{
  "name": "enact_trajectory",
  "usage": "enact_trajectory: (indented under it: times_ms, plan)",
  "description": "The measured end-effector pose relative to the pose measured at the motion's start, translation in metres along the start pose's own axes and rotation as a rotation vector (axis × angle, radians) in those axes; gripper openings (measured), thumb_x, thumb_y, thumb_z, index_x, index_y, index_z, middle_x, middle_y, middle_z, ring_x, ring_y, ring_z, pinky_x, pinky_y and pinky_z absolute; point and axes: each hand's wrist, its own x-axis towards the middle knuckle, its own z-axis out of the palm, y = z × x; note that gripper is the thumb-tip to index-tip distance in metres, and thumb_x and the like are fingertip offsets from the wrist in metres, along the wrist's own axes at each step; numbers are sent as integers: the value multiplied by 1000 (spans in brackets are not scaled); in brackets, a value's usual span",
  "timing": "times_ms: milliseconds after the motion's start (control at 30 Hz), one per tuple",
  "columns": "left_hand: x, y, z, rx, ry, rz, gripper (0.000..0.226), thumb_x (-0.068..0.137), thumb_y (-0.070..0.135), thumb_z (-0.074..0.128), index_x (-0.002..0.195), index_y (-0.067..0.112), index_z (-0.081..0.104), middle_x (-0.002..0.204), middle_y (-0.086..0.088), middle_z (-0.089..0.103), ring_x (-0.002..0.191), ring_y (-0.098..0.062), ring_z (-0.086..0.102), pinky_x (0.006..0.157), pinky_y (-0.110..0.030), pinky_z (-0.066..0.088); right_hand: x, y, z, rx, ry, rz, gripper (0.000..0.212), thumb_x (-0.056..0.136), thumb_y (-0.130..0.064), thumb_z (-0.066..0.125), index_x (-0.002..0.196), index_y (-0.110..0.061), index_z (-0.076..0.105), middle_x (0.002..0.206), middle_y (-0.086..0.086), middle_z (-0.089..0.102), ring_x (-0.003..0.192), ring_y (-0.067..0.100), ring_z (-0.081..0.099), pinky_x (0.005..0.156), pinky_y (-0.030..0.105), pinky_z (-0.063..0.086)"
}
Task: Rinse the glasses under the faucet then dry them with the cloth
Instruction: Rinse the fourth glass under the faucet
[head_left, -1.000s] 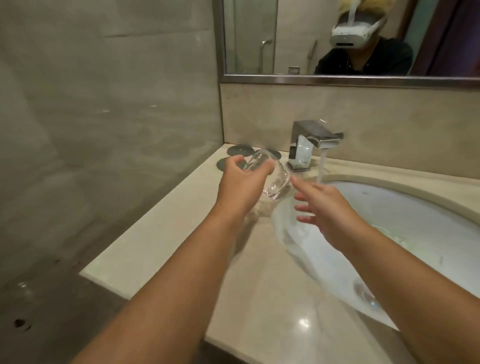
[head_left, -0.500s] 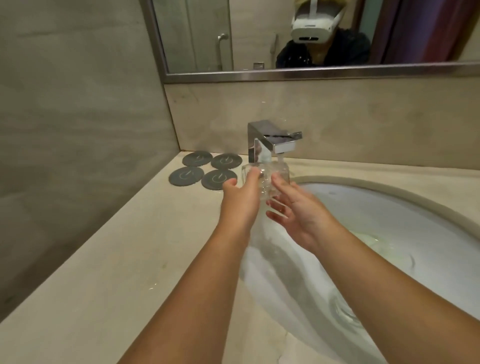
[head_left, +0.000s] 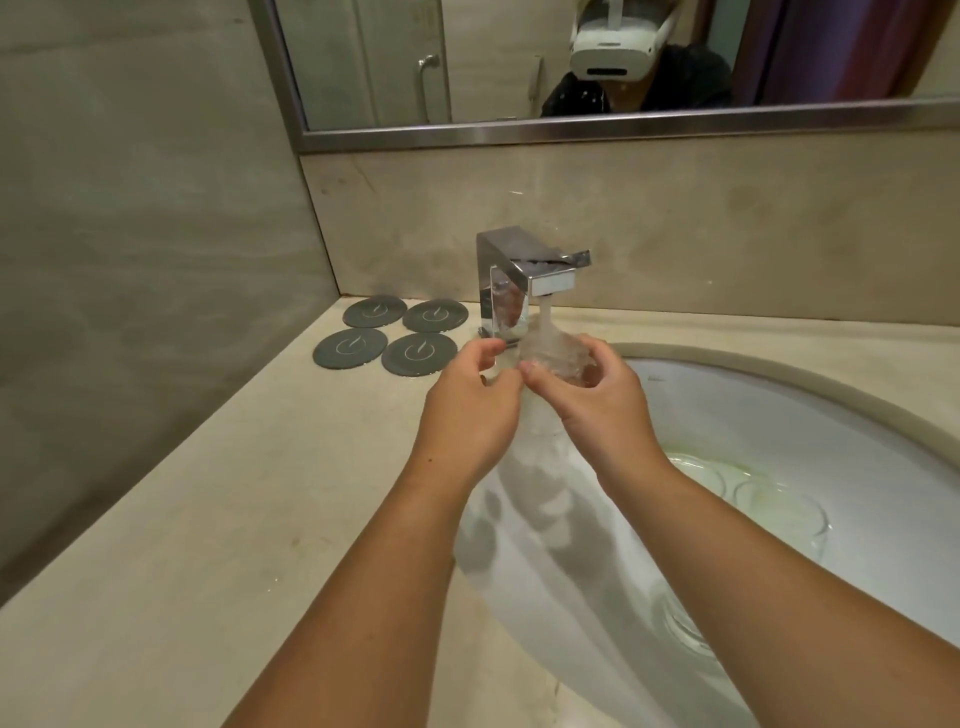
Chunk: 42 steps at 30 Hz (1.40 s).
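A clear glass (head_left: 551, 349) is under the running water of the chrome faucet (head_left: 522, 270), above the left rim of the white sink (head_left: 857, 415). My right hand (head_left: 597, 402) grips the glass, thumb on its near side and fingers round the far side. My left hand (head_left: 470, 402) is just left of the glass, fingers loosely curled, thumb and forefinger a little apart from it. Water runs over the glass and down into the basin. No cloth is in view.
Several dark round coasters (head_left: 389, 335) lie on the beige counter (head_left: 234, 519) left of the faucet. Round clear shapes that look like glasses (head_left: 779, 512) lie in the shallow water of the basin. A mirror (head_left: 519, 67) hangs above the backsplash.
The glass has gone from my left hand to my right hand and now sits right under the stream. My left hand has let go of it. The view has shifted right.
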Motion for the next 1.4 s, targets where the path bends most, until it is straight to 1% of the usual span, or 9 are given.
enact_trajectory:
  times_ms: [133, 367, 467, 600, 800, 967, 1067, 1167, 1400]
  plan:
    - [0, -7, 5, 31, -73, 11, 48, 102, 24, 63, 149, 30, 55, 139, 8, 60, 131, -13, 60, 113, -40, 49, 2, 3, -3, 32, 18, 29, 76, 60, -59, 92, 127, -32, 69, 110, -9, 79, 104, 8, 75, 98, 42, 61]
    - [2, -17, 11, 72, -126, 85, 62, 93, 18, 70, 149, 35, 49, 133, 16, 61, 127, -9, 60, 92, -20, 49, 2, 4, -4, 69, -16, 28, 53, 71, -45, 95, 117, -31, 75, 103, -8, 81, 99, 10, 77, 95, 43, 62]
    - [1, -18, 13, 83, -141, 136, 78, 90, 24, 74, 159, 35, 40, 148, 9, 59, 135, -10, 58, 109, -31, 51, 0, 2, -4, 67, -53, -1, 49, 72, -44, 94, 116, -31, 77, 102, -8, 82, 99, 11, 77, 96, 44, 62]
    - [0, -17, 13, 173, -167, 234, 71, 91, 10, 70, 153, 36, 50, 151, 4, 50, 127, -3, 51, 101, 2, 32, -3, 0, -3, 5, -86, -46, 46, 64, -52, 88, 105, -35, 78, 98, -9, 81, 100, 13, 76, 94, 48, 61]
    - [1, -19, 14, 180, -189, 266, 72, 84, 17, 63, 139, 62, 52, 159, 1, 42, 151, -20, 39, 125, -40, 37, -2, -1, -5, -25, -118, -90, 45, 65, -47, 83, 108, -37, 77, 97, -13, 78, 99, 9, 71, 93, 48, 61]
    - [4, -23, 16, 218, -186, 205, 83, 93, 12, 66, 163, 41, 33, 162, 2, 38, 149, -19, 42, 122, -38, 39, -3, -3, -6, 18, -150, -86, 40, 71, -38, 89, 110, -34, 79, 98, -4, 81, 98, 18, 76, 92, 46, 62]
    - [9, -27, 15, 154, -180, 136, 92, 95, 17, 71, 169, 35, 19, 165, 0, 39, 149, -17, 44, 113, -30, 40, -2, -7, -11, 132, -129, -24, 32, 82, -24, 91, 112, -26, 79, 101, -5, 82, 97, 13, 78, 82, 29, 60]
    - [10, -28, 15, 135, -181, 128, 87, 96, 29, 77, 167, 31, 26, 156, 3, 49, 142, -15, 51, 106, -26, 41, -1, -10, -14, 246, -99, 103, 27, 84, -31, 90, 108, -26, 79, 102, -4, 82, 95, 16, 78, 75, 31, 61]
    - [9, -27, 18, 2, -166, 87, 75, 87, 42, 87, 150, 30, 48, 129, 15, 70, 117, -5, 69, 99, -24, 52, -1, -14, -16, 437, -153, 314, 37, 87, -44, 83, 116, -22, 77, 114, 7, 81, 104, 25, 78, 93, 43, 61]
